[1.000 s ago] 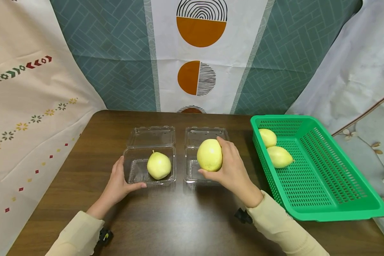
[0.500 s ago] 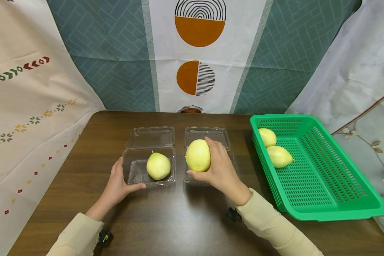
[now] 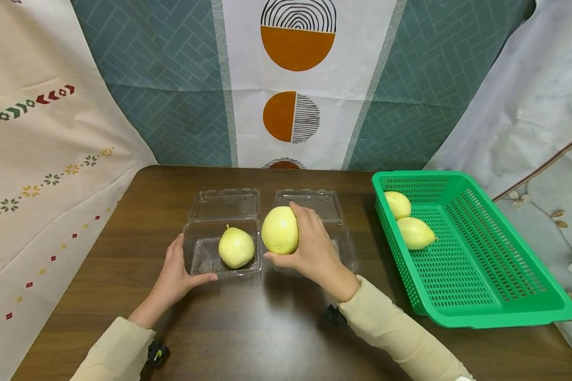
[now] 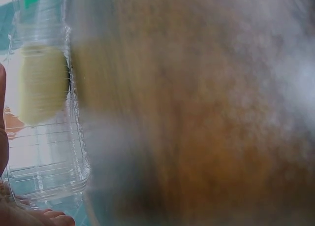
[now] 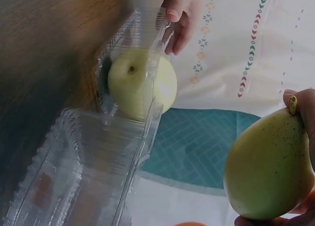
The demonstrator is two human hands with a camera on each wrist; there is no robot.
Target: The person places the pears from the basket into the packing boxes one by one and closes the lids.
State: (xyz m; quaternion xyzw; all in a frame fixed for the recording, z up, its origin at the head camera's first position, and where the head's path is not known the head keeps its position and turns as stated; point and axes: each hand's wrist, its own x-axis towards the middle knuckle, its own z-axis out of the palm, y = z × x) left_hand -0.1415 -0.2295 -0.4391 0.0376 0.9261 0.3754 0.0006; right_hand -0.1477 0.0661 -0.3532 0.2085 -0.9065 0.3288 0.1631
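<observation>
- The right hand (image 3: 314,248), at the centre of the head view, grips a pear (image 3: 279,230) between thumb and curled fingers; holding it from one side likely leaves its opposite side free.
- That pear appears in front of the right container (image 3: 345,248) and the gap to its left; the right wrist view shows it apart from both containers, so the hand seems to bear its whole weight.
- The left hand (image 3: 173,275), left of centre, has its fingers spread along the left wall of the left container (image 3: 203,256) and its thumb extended by the front rim, probably to steady this light plastic.
- Another pear (image 3: 236,247) sits in that container's right half, which leaves bare floor on its left.
- Both lids, such as the left lid (image 3: 226,205), lie folded back toward the upper part of the frame, presumably to keep the trays reachable from above.
- Right of frame, the green basket (image 3: 462,270) holds two pears (image 3: 416,233) against its left wall, the side nearest the right hand.
</observation>
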